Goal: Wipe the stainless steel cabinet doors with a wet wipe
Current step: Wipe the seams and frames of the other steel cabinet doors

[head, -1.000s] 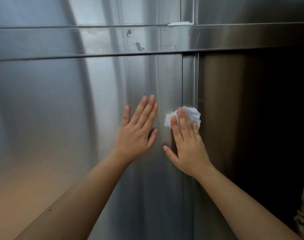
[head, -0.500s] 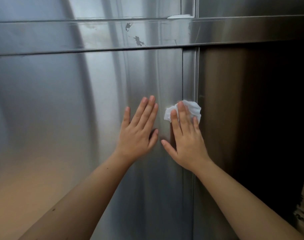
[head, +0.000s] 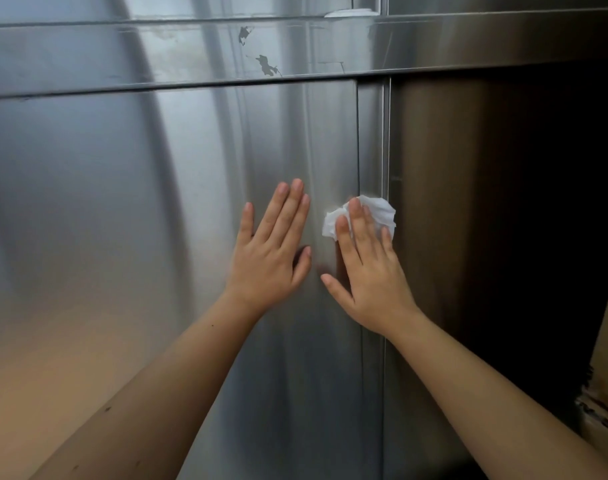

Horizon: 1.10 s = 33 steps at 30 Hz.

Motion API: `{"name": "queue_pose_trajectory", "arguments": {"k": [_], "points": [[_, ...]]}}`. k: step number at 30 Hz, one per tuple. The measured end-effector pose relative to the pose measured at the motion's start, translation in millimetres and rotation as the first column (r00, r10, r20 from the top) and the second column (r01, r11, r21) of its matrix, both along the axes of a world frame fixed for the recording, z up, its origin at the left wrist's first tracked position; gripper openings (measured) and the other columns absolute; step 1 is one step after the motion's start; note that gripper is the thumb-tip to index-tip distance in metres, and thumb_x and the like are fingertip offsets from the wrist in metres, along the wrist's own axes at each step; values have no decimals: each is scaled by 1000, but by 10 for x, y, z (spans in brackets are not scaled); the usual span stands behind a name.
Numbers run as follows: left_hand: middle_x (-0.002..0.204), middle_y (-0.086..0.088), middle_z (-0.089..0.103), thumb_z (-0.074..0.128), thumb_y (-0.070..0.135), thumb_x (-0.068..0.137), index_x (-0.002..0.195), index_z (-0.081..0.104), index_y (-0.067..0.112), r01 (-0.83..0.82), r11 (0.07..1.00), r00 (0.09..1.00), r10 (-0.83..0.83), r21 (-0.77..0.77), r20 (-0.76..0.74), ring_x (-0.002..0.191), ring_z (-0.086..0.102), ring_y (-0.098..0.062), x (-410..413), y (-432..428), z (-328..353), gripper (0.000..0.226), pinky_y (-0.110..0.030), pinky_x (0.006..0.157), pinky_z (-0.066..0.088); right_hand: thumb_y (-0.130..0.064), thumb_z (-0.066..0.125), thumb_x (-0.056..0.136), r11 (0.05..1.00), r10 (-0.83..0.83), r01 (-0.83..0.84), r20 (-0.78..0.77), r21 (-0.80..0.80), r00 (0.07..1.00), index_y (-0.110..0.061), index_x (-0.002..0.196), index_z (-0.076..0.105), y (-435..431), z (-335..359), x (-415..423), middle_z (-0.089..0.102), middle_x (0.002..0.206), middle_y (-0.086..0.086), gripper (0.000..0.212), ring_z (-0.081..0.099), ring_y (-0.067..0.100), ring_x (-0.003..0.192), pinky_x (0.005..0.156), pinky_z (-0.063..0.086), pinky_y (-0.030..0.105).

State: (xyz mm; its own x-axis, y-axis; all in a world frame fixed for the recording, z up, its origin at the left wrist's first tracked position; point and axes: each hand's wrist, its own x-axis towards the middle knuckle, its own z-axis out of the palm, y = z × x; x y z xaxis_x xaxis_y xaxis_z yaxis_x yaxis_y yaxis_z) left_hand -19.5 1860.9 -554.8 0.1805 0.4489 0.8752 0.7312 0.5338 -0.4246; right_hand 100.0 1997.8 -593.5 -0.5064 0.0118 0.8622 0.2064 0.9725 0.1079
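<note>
While I press the wet wipe (head: 375,211) against the steel with the right hand (head: 368,271), fingers straight and flat over it, the wipe sits just right of the frame's centre on the narrow vertical strip (head: 370,140) at the edge of the left cabinet door (head: 122,202), touching the seam with the darker right cabinet door (head: 469,202). My left hand (head: 271,251) lies just beside it, fingers straight, flat on the left door and holding nothing; I judge that it steadies the panel. To do this stroke well, I want long vertical passes along the seam, with even pressure from the whole hand so the crumpled wipe does not slip out from under the fingertips, and each pass overlapping the last to avoid streaks. Dark scuffs (head: 266,67) on the horizontal rail (head: 157,53) in the upper middle of the frame probably call for a firmer rub.
</note>
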Motion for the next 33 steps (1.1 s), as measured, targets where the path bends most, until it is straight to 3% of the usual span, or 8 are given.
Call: {"name": "queue_pose_trajectory", "arguments": {"k": [7,13,21,27,29,33], "points": [[154,-10,25,39,31,92,147,28,4,-6,1000,1000,6,-3,10,143,20,-20,6,-16,-10,62,-54,110,21,-50,36,92,1000,-24,24,50,-9,998,-10,151,-1,-24,-556,100,3,157,16,81,4,29,146,114,15,47],[153,-12,27,40,31,91,146,30,3,-2,1000,1000,2,-3,10,142,22,-22,8,-13,-4,62,-53,111,19,-47,36,93,1000,12,-12,2,-22,1000,-8,150,8,-29,-120,42,6,157,17,74,5,30,145,114,14,48],[155,-7,14,41,31,90,148,22,6,-11,1000,1000,11,-21,28,145,11,-17,9,-52,-277,66,-49,113,11,-49,36,91,999,-47,49,75,-24,996,-8,151,1,-66,-650,101,8,157,18,80,8,31,145,113,22,49],[156,-7,12,40,33,90,148,20,7,-18,1000,999,19,-15,40,145,10,-17,31,-42,-294,67,-50,112,12,-52,17,98,998,-26,27,23,-49,999,-8,150,9,-102,-393,47,6,157,18,69,6,32,145,116,7,47],[156,-6,16,40,33,90,148,21,7,-14,1000,999,14,-9,36,144,13,-17,23,-39,-292,67,-51,112,14,-51,23,97,999,-14,14,-7,-48,1000,-8,150,8,-98,-290,7,4,157,17,69,4,32,145,116,2,44],[156,-8,15,40,33,90,148,20,7,-24,1000,999,25,-20,27,144,16,-19,17,-35,-294,67,-51,112,14,-48,36,93,998,-10,10,-1,-54,1000,-9,151,1,-97,-481,16,3,157,17,78,6,33,145,117,6,44]]}}
